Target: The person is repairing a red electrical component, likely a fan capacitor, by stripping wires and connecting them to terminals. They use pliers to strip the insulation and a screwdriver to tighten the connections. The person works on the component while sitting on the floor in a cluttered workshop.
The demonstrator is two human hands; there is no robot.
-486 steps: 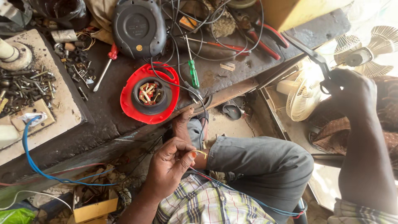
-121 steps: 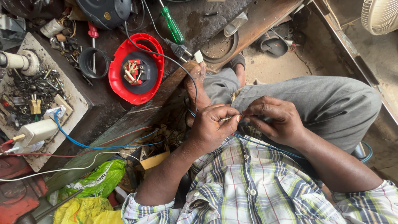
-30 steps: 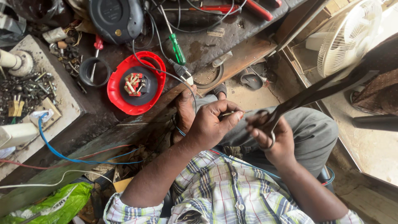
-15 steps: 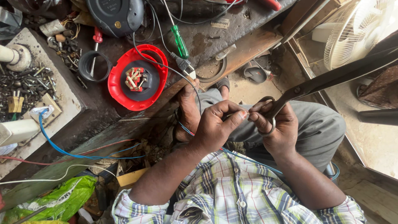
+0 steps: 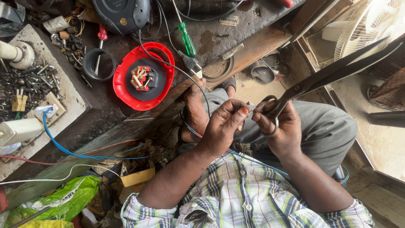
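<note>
Change: since a moment ago the scissors [image 5: 337, 71] have swung up a little, blades now nearly closed and pointing away to the right; both hands have stayed together over the lap, so the work on the wire end looks to be going on, not finished.
Left hand [image 5: 223, 126]: fingers pinched on the end of a thin dark wire [image 5: 168, 63], which runs up and left from them to the tabletop [image 5: 236, 33].
Right hand [image 5: 280, 126]: touching the left fingertips, fingers clenched through the scissor loops.
Counts, left of the fingers: one heap of screws [image 5: 21, 84], one red-handled screwdriver [image 5: 101, 38], one black ring [image 5: 99, 64], one red round cover [image 5: 143, 76], one green-handled screwdriver [image 5: 185, 38], one blue cable [image 5: 71, 147].
Counts, right of the fingers: one pair of scissors, one white fan [image 5: 371, 21].
</note>
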